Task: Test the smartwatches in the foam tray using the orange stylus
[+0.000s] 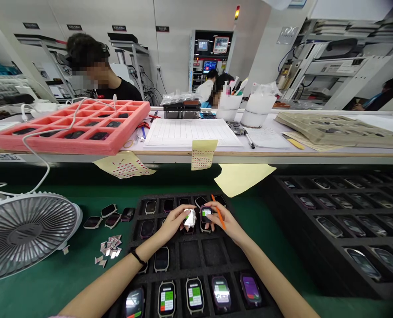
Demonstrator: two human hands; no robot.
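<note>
Above a black foam tray (196, 276), my left hand (175, 223) grips a smartwatch case (190, 217) whose screen is mostly washed out by white glare. Close beside it, my right hand (228, 224) holds a second smartwatch (206, 213) with a green and white screen. An orange stick (218, 212) also lies across the fingers of that hand; its exact kind cannot be made out. In the tray's front row, a watch with a lit screen (194, 295) and a purple-screened watch (250, 289) sit in their slots. Dark-screened watches fill slots further back.
Left of the tray lie loose watches (108, 210) and a pile of small metallic pieces (110, 247). A fan (27, 234) stands at far left, a stacked black tray of watches (345, 225) at right. A shelf (170, 154) bears a pink foam tray (117, 143). Co-workers sit beyond.
</note>
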